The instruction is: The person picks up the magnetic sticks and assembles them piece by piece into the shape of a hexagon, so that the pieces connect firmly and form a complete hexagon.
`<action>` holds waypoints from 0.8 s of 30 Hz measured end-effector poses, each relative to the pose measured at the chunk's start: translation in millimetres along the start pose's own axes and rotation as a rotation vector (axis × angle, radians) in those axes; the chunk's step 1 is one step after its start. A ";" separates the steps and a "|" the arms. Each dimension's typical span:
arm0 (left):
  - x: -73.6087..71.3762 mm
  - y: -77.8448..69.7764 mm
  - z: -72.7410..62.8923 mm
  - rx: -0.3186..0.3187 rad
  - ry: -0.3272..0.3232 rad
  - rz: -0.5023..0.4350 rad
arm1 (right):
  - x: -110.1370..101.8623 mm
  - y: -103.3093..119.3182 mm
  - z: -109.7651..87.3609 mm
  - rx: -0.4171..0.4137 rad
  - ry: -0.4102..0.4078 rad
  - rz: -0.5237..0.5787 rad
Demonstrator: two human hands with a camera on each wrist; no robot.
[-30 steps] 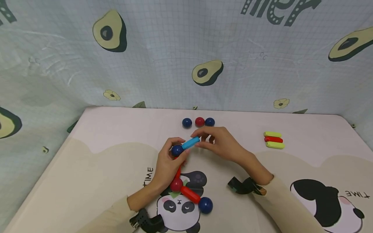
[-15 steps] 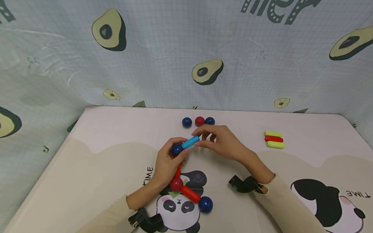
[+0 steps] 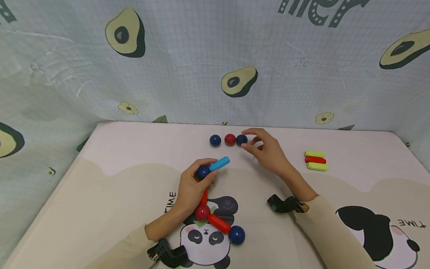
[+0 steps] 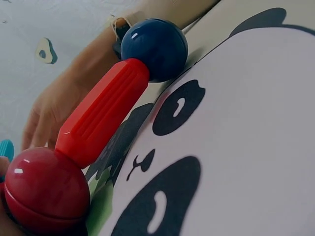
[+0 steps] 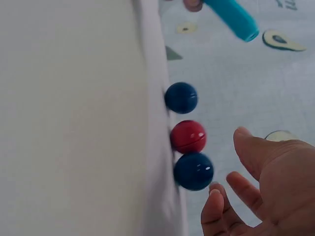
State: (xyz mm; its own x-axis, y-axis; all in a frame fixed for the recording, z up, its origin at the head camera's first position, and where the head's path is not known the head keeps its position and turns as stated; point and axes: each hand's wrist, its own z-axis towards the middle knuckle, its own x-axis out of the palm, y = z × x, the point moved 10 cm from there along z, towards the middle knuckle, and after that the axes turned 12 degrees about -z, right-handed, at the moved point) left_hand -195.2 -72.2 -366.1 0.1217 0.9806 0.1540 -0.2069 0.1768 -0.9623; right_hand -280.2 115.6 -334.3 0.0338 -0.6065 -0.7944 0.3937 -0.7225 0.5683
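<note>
My left hand [image 3: 191,188] grips a dark blue ball [image 3: 203,172] with a light blue rod [image 3: 220,163] sticking out to the upper right. From that ball a chain runs toward me: a red rod partly behind the fingers, a red ball [image 4: 47,189], another red rod [image 4: 104,113] and a dark blue end ball [image 4: 155,50]. My right hand [image 3: 268,151] reaches to the right-hand dark blue ball [image 5: 194,171] of a row at the back. Its thumb and fingers are spread around that ball in the head view, and nothing is held in them.
Left of that ball in the row are a red ball [image 3: 230,139] and another dark blue ball [image 3: 215,140]. Two yellow-green rods [image 3: 317,166] with a red rod [image 3: 315,160] between them lie at the right. A printed curtain [image 3: 188,74] hangs behind the table [image 3: 127,145].
My right hand has left the light blue rod and moved back and right to the row of balls. The left hand stays almost still, with the rod standing out from its ball.
</note>
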 end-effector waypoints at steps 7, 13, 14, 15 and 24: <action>-0.5 2.3 0.7 -0.012 -0.002 0.017 | 14.4 -6.6 0.7 -0.070 0.061 -0.034; -1.2 4.5 1.1 -0.032 -0.009 0.019 | 17.9 -7.1 0.3 -0.115 0.060 -0.059; -1.0 4.4 0.9 -0.034 -0.010 0.020 | 17.5 -7.5 0.2 -0.117 0.051 -0.060; -0.9 4.5 0.8 -0.035 -0.010 0.022 | 16.8 -7.7 0.2 -0.117 0.041 -0.057; -1.1 4.5 0.6 -0.046 -0.014 0.031 | 13.8 -15.5 0.5 -0.062 -0.013 -0.063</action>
State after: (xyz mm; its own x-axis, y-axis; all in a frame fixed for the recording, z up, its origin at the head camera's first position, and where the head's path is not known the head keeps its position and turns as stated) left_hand -196.9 -72.5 -370.5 0.1019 0.9867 0.1263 -0.1656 0.1420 -0.9759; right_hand -286.3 118.3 -354.0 -0.0043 -0.5650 -0.8250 0.4505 -0.7377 0.5029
